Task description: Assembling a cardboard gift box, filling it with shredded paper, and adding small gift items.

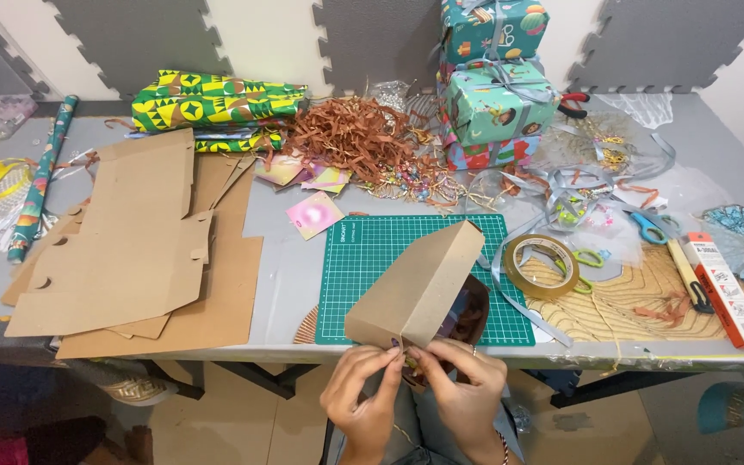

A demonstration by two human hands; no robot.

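Both hands meet at the near edge of the table (286,224): left hand (362,398) and right hand (462,392) pinch fingertips together on the near corner of a folded brown cardboard box (415,288). Box stands tilted, its far end up over the green cutting mat (372,258), something dark showing in its open right side; what it is I cannot tell

Progress, as judged: box sides are folded up into shape, near corner being closed; it carries no wrapping or ribbon yet

Counts, outward from the box:
- one cutting mat under it
- one roll of clear tape (542,265) just right of the mat
- one pair of blue-handled scissors (647,228) toward the right edge, one red and white carton (727,293) beyond
- three wrapped gift boxes (497,99) stacked at the far edge, ribbon tied
- one heap of brown paper shred (350,133) left of the stack
- one bundle of green and yellow patterned paper (213,103) at the far left
- flat cardboard sheets (131,250) piled at the left, several, number unclear
- one roll of wrapping paper (40,176) at the left edge
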